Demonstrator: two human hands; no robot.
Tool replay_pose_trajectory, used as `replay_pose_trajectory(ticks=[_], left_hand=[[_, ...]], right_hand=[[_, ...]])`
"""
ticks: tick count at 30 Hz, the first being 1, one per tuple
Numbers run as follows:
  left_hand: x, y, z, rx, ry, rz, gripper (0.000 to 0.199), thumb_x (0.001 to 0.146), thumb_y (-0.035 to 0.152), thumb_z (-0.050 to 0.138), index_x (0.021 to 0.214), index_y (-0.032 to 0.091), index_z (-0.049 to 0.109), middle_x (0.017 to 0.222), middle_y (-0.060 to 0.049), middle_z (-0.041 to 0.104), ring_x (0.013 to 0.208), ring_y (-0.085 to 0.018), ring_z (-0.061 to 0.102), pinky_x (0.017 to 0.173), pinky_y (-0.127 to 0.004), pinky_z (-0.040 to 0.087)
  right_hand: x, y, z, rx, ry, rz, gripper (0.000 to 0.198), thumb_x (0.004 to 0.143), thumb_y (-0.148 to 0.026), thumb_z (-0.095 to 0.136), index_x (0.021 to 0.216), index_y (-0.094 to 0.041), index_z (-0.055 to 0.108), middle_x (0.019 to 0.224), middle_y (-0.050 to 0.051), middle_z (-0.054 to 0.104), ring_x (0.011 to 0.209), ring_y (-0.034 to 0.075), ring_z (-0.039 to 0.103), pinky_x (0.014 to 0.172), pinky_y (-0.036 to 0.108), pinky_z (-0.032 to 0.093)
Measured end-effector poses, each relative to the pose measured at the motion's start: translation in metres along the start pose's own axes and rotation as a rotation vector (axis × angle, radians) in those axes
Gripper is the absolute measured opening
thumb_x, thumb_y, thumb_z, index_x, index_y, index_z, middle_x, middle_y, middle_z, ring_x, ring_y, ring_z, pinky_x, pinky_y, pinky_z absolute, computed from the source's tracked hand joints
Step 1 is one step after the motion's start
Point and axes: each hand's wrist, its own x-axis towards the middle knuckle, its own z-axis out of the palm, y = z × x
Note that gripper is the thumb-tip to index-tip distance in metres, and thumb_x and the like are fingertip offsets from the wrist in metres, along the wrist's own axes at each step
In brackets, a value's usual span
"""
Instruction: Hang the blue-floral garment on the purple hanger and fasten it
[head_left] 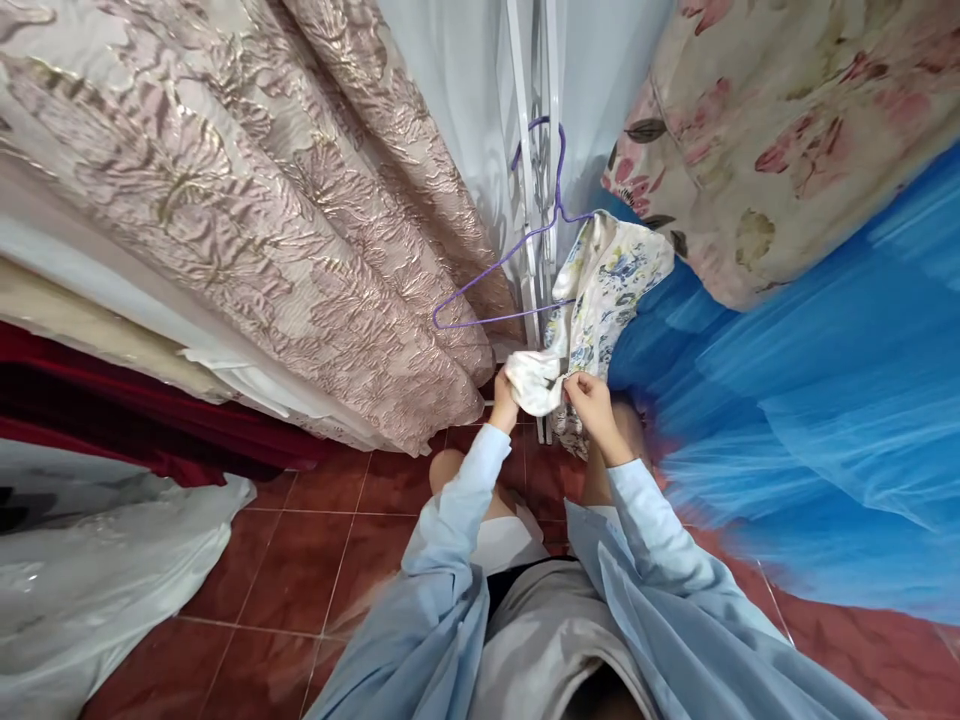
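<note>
A white garment with a blue and yellow floral print (pixel 611 270) hangs by one side from a purple hanger (pixel 491 268). The hanger's left arm is bare, and its hook goes round a white metal rack (pixel 551 90). My left hand (pixel 504 402) is closed on the bunched white edge of the garment, its fingertips partly hidden by the cloth. With fingers pinched together, my right hand (pixel 590 398) grips the same garment a little to the right. Between the two hands the cloth sags in a loose fold.
Pink brocade fabric with gold relief (pixel 300 230) hangs at the left, with dark red cloth (pixel 97 390) beyond it. Blue tulle (pixel 810 400) and a beige floral cloth (pixel 787 130) crowd the right side. Red floor tiles (pixel 300 560) lie below.
</note>
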Motion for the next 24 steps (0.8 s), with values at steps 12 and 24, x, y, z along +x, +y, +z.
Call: replay_pose_trajectory(ticks=[12, 24], left_hand=[[-0.041, 0.085, 0.09, 0.291, -0.46, 0.588, 0.036, 0.104, 0.051, 0.042, 0.105, 0.019, 0.059, 0.109, -0.01, 0.067, 0.106, -0.02, 0.062, 0.099, -0.034, 0.046], [-0.062, 0.065, 0.059, 0.43, -0.408, 0.5, 0.03, 0.102, 0.046, 0.05, 0.098, 0.019, 0.061, 0.092, -0.006, 0.061, 0.09, -0.017, 0.06, 0.086, -0.03, 0.047]], right_hand=[[0.015, -0.047, -0.026, -0.168, 0.336, -0.47, 0.036, 0.098, -0.038, 0.049, 0.128, -0.022, 0.061, 0.132, 0.013, 0.061, 0.123, 0.027, 0.058, 0.106, 0.047, 0.047], [0.149, -0.039, -0.087, -0.559, 0.227, -0.358, 0.091, 0.092, -0.062, 0.054, 0.162, -0.018, 0.018, 0.167, 0.02, 0.024, 0.157, 0.034, 0.02, 0.123, 0.062, 0.02]])
